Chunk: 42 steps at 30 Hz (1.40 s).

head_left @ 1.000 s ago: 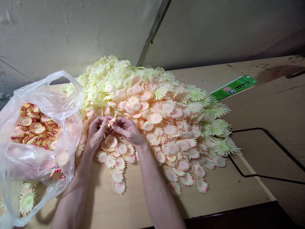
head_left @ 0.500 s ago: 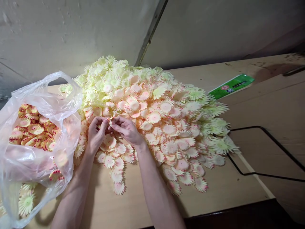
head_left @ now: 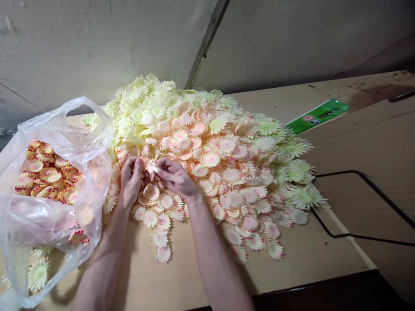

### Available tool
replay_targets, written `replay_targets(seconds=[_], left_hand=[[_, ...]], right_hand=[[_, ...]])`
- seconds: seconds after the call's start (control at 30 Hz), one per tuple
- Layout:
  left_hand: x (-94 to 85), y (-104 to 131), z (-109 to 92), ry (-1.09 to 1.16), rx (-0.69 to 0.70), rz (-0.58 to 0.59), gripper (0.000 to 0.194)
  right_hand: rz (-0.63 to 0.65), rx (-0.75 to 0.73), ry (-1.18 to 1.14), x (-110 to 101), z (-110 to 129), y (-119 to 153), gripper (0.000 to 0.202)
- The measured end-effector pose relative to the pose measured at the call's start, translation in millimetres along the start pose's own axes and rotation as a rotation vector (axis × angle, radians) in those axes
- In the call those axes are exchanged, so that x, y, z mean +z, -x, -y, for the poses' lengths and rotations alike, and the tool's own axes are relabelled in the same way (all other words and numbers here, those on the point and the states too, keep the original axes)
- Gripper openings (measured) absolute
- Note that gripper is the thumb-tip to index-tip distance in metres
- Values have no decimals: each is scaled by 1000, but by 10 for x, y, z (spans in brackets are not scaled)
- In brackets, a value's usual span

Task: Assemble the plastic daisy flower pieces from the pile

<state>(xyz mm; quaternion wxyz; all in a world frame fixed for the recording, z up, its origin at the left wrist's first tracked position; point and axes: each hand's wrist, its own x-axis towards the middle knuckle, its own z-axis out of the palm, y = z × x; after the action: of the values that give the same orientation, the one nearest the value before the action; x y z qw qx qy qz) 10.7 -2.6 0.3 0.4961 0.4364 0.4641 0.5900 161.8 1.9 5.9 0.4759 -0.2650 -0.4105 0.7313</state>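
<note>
A small artificial flower [head_left: 151, 166], cream with pink at its edge, is held upright between my two hands above the heap. My right hand [head_left: 177, 177] pinches its right edge between thumb and fingers. On the other side, my left hand [head_left: 131, 177] is closed with its thumb and fingertips at the flower's left edge; part of that grip is hidden. Under and around both hands spreads a large pile of loose petal layers [head_left: 231, 175], pinkish in the middle. Pale yellow-green flowers [head_left: 158, 97] lie at its back and right.
Left of my hands stands an open clear plastic bag [head_left: 94, 172] with red-edged flowers [head_left: 48, 175] inside. A green packet [head_left: 319, 116] lies at the back right. A bent black metal rod [head_left: 379, 185] crosses the right side. Behind the wooden tabletop [head_left: 162, 285] rises a grey wall [head_left: 97, 43].
My hands have moved slightly apart, and the flower between them now shows its open petals. My right hand has shifted a little to the right.
</note>
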Motion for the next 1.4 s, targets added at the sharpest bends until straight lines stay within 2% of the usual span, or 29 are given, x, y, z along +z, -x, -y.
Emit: replay_targets(seconds=[0.1,0.27,0.4,0.57,0.77,0.83,0.9,1.0,1.13,1.2,1.4], left_hand=[[31,23,16,58,-51,22,45],[52,41,1,52,-20,51,48],[35,40,20,61,-13,44,49],[64,47,16,115,-88,101,52],[7,-43,31,155,-172,-97,54],[-13,-61,31,143,-133,-133,51],[-22,-62,14,118,-86,-113,49],[-28,-47,-36,104,-54,-23,46],[-49,-30,-82,136,-112,138,47],[-60,-27,-76,122,-119,178,47],[-81,-27,-16,27,-70,160,46]], right_hand=[[14,-10,-20,-12,-2,14,34],[208,-20,25,-42,-19,54,27],[215,-17,71,-84,-45,75,27],[251,2,82,-119,-63,95,26],[414,-107,93,-57,-6,109,31],[364,-136,73,-63,-13,86,29],[276,-136,51,-80,-25,57,28],[139,-113,34,-81,-26,21,32],[-74,-141,74,-15,-24,-24,32],[-151,-150,105,13,-44,-48,32],[-162,-157,147,20,-103,-79,30]])
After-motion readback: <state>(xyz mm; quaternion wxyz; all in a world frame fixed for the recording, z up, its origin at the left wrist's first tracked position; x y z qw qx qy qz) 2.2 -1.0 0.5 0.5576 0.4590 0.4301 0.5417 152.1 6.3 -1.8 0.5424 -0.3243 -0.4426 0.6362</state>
